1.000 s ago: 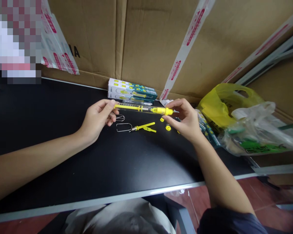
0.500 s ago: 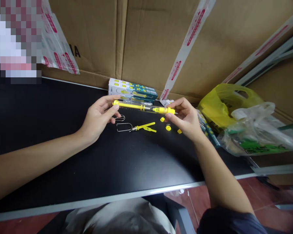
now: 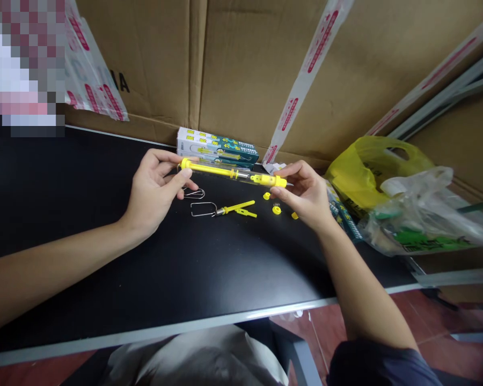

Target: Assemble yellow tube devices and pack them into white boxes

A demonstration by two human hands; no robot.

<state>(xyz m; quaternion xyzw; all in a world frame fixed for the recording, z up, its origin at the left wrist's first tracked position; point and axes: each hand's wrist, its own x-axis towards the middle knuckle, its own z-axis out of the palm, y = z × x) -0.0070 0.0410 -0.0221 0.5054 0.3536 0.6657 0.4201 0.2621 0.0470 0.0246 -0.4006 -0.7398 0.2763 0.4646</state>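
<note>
Above the table I hold a clear tube spring scale [image 3: 215, 169] with yellow ends, its left end a little higher than its right. The thumb and fingers of my left hand [image 3: 153, 190] pinch its left yellow end. At the right yellow cap, my right hand [image 3: 306, 193] grips with thumb and fingers. Beneath it on the table lie a bent wire hook [image 3: 195, 193], a yellow rod [image 3: 239, 206] with a wire loop [image 3: 203, 209], and a flat yellow strip [image 3: 246, 213]. Small yellow caps [image 3: 277, 210] and a tiny spring [image 3: 276, 204] rest near my right hand.
Printed boxes [image 3: 217, 147] stand at the back of the black table [image 3: 209, 279], against a large cardboard carton [image 3: 245, 69]. To the right are a yellow plastic bag [image 3: 346, 166], a clear bag [image 3: 422, 214] and another printed box [image 3: 344, 214]. A blurred patch covers the upper left.
My left hand has shifted slightly left and raised its end of the spring scale, so the tube slants more. My right hand stays at the cap, nearly still.
</note>
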